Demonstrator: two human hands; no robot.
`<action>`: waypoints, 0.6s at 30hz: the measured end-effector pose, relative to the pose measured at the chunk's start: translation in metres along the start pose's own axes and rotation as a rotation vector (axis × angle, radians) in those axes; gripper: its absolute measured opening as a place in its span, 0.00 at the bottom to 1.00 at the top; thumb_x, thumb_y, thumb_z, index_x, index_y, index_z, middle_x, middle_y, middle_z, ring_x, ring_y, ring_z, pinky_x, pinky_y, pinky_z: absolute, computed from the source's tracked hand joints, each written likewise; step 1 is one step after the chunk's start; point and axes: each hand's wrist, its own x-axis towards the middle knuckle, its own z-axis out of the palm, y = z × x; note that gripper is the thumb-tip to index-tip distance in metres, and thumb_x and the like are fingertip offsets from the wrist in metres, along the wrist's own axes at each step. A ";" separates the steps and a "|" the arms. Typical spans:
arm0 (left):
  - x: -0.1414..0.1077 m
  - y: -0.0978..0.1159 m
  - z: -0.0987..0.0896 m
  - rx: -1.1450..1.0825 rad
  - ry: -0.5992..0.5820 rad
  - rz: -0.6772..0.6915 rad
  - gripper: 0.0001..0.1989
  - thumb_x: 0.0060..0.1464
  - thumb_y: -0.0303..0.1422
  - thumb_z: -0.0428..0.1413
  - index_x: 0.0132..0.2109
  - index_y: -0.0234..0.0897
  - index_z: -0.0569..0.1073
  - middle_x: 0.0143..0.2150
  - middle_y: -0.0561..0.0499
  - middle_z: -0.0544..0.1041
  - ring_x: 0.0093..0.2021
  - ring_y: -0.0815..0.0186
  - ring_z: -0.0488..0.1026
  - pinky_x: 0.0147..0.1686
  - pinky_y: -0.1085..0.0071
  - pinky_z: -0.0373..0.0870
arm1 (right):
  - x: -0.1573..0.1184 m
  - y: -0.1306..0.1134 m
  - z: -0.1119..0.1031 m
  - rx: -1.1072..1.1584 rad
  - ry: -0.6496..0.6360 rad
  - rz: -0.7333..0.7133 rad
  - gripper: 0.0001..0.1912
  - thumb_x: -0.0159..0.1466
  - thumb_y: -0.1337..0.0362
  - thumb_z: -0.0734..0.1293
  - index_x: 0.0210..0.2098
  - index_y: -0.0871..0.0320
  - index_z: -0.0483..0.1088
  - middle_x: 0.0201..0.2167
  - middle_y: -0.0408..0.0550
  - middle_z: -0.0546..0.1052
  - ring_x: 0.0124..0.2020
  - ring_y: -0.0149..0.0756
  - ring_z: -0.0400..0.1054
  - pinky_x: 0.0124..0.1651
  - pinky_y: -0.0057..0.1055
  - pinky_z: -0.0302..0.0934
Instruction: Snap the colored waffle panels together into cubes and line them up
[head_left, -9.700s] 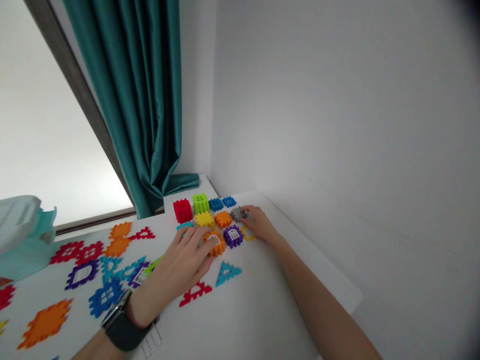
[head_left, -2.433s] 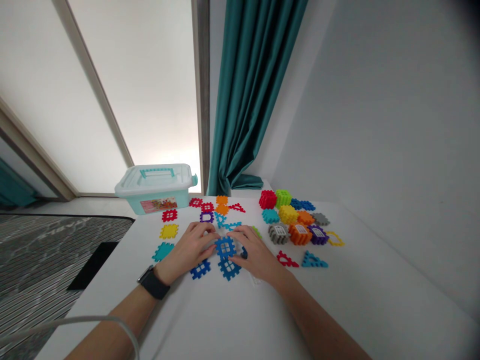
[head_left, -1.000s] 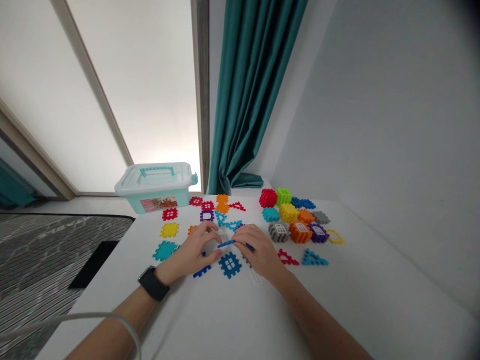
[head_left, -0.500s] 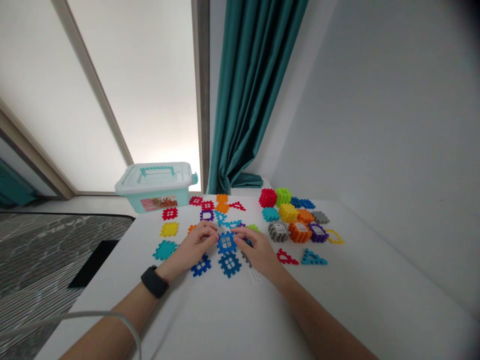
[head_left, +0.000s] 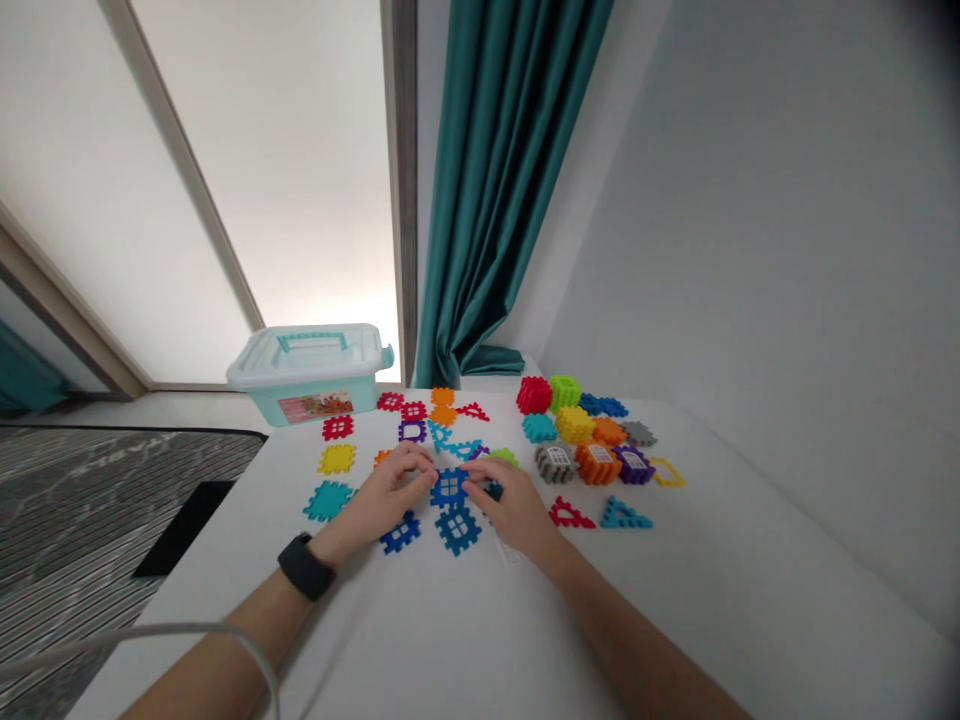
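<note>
A blue window-patterned building tile point(head_left: 450, 487) with notched edges lies between my two hands. My left hand point(head_left: 394, 490) pinches its left edge between thumb and fingers. On the opposite edge, the thumb and fingers of my right hand point(head_left: 516, 502) close on the same tile. Just below sits a darker blue window tile point(head_left: 458, 529); whether the two are joined I cannot make out. Another dark blue window tile point(head_left: 401, 532) rests under my left wrist. Part of a further dark tile point(head_left: 494, 490) shows beneath my right fingers.
Loose tiles spread leftward, including a yellow tile point(head_left: 337, 459) and a teal tile point(head_left: 328, 501). Stacked tiles point(head_left: 598, 464), a red triangle point(head_left: 571, 514) and a blue triangle point(head_left: 625, 513) are on the right. A lidded box point(head_left: 311, 375) stands at the back left; a cable point(head_left: 187, 629) crosses the lower left.
My right hand has shifted slightly left, and its fingertips now meet the blue tile's right edge. My left hand stays nearly still at the other edge.
</note>
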 end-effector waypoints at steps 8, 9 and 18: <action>-0.004 -0.001 -0.001 0.120 -0.052 0.021 0.10 0.61 0.40 0.55 0.43 0.40 0.75 0.48 0.46 0.71 0.51 0.58 0.69 0.58 0.59 0.64 | -0.001 0.005 -0.004 -0.213 0.108 -0.415 0.08 0.70 0.66 0.61 0.39 0.54 0.73 0.38 0.49 0.79 0.42 0.40 0.71 0.53 0.42 0.62; -0.005 -0.001 -0.001 0.134 -0.067 0.025 0.10 0.61 0.40 0.56 0.44 0.40 0.75 0.49 0.46 0.71 0.52 0.58 0.69 0.58 0.59 0.64 | -0.001 0.005 -0.005 -0.213 0.107 -0.436 0.08 0.71 0.66 0.61 0.40 0.54 0.73 0.39 0.48 0.79 0.43 0.39 0.71 0.54 0.43 0.62; -0.007 -0.004 -0.002 0.469 0.123 0.211 0.20 0.52 0.35 0.62 0.52 0.40 0.72 0.53 0.43 0.69 0.54 0.53 0.67 0.55 0.53 0.66 | -0.003 0.007 -0.005 -0.183 -0.072 -0.271 0.16 0.62 0.65 0.70 0.50 0.52 0.70 0.57 0.53 0.72 0.59 0.46 0.65 0.61 0.50 0.60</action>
